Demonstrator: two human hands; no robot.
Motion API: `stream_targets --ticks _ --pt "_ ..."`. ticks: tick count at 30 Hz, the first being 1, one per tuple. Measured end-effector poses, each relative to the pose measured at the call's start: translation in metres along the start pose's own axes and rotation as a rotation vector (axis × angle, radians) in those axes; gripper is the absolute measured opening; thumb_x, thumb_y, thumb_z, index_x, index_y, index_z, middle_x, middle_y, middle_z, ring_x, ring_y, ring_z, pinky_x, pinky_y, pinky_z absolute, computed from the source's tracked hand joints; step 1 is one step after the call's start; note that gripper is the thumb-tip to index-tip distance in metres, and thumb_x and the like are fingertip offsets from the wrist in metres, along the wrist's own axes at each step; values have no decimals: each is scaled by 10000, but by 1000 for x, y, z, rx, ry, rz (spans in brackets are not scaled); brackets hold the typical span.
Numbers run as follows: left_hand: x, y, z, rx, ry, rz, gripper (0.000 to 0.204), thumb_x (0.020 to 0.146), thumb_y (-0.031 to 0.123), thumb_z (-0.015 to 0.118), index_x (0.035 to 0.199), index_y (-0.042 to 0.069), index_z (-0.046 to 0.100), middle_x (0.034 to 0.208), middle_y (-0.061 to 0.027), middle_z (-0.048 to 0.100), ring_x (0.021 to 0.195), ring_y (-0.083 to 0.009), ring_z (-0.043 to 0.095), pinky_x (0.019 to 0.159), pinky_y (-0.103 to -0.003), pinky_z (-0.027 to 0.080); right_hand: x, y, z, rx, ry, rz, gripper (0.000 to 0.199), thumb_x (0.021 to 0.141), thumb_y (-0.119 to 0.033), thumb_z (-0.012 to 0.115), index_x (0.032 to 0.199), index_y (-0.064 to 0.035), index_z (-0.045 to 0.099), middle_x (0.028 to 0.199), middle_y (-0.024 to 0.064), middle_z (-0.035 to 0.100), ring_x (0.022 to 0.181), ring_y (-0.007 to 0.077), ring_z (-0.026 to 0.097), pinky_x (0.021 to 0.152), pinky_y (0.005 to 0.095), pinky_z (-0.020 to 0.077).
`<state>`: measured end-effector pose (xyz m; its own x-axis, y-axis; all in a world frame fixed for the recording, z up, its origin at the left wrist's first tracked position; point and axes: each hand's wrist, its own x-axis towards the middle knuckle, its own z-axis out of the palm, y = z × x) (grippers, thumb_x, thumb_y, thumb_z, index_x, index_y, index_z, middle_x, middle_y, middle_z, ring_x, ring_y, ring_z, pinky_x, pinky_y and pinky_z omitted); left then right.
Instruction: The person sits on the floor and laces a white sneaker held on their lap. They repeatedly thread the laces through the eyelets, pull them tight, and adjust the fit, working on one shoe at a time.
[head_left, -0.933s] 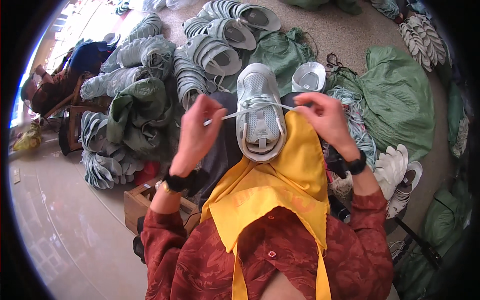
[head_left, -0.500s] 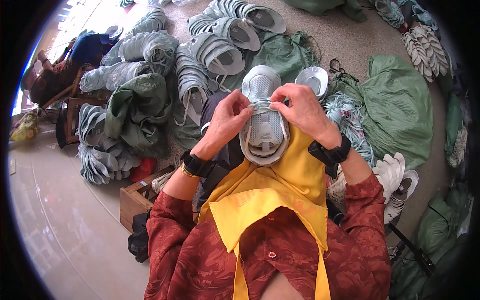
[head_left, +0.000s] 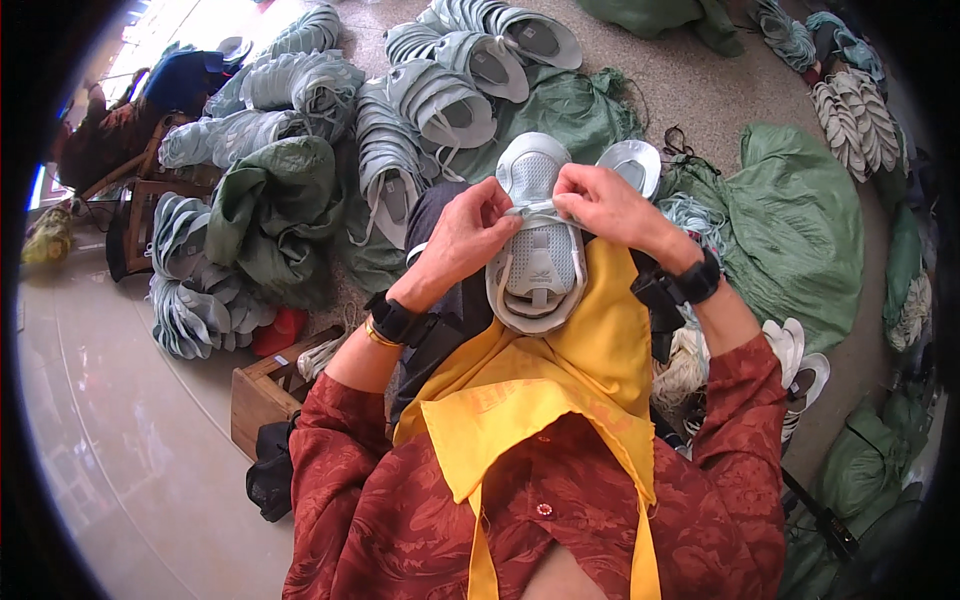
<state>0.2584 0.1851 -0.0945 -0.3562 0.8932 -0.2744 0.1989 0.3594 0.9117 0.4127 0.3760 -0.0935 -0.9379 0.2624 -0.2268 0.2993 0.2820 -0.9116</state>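
Observation:
A pale grey-blue shoe upper (head_left: 541, 268) rests on my lap over a yellow apron (head_left: 520, 375), its rounded toe away from me. Light lace (head_left: 537, 209) crosses it at mid-length. My left hand (head_left: 468, 232) pinches the lace at the left side, thumb against forefinger. On the opposite side my right hand (head_left: 615, 208) is closed on the lace, its fingers curled in. Between the two hands the lace looks bunched, and I cannot make out whether it is knotted. Another pale upper (head_left: 632, 168) lies just past my right hand.
Nested stacks of pale uppers (head_left: 440, 105) spread ahead and left. Green sacks (head_left: 790, 230) lie at the right, with a bundle of pale laces (head_left: 693, 218) beside them. A wooden box (head_left: 268, 395) stands near my left elbow. Another person (head_left: 110, 140) sits at far left.
The view has shifted slightly. Both hands stay at the lace. My right fingers are curled in more, and the right forearm has swung a little outward.

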Motion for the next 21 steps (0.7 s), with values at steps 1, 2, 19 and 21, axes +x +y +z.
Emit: stream_targets --ticks 1,2,19,21 --pt "2 -4 2 9 23 11 148 954 131 693 964 41 575 832 51 536 745 -30 467 657 -213 404 5 -8 -9 85 -98 122 165 989 -165 608 893 -31 617 698 -32 561 599 51 511 532 243 407" --pt "3 -5 3 18 46 22 140 949 121 688 966 38 576 818 47 537 732 -34 466 650 -216 403 7 -13 -14 169 -195 244 168 992 -175 604 889 -44 619 698 -39 560 584 40 496 515 232 392" --pt "-1 -3 9 1 113 112 79 939 29 656 967 10 585 867 7 570 749 -68 530 664 -242 445 -2 3 -4 319 -36 150 139 1011 -166 659 995 -28 655 799 -44 610 650 21 575 543 185 489" --pt "4 -3 0 -119 -13 16 75 942 35 653 961 13 584 887 32 564 780 -53 526 689 -231 448 -3 7 -2 336 -13 131 138 1011 -165 661 1001 -28 654 807 -42 612 649 21 575 545 186 494"
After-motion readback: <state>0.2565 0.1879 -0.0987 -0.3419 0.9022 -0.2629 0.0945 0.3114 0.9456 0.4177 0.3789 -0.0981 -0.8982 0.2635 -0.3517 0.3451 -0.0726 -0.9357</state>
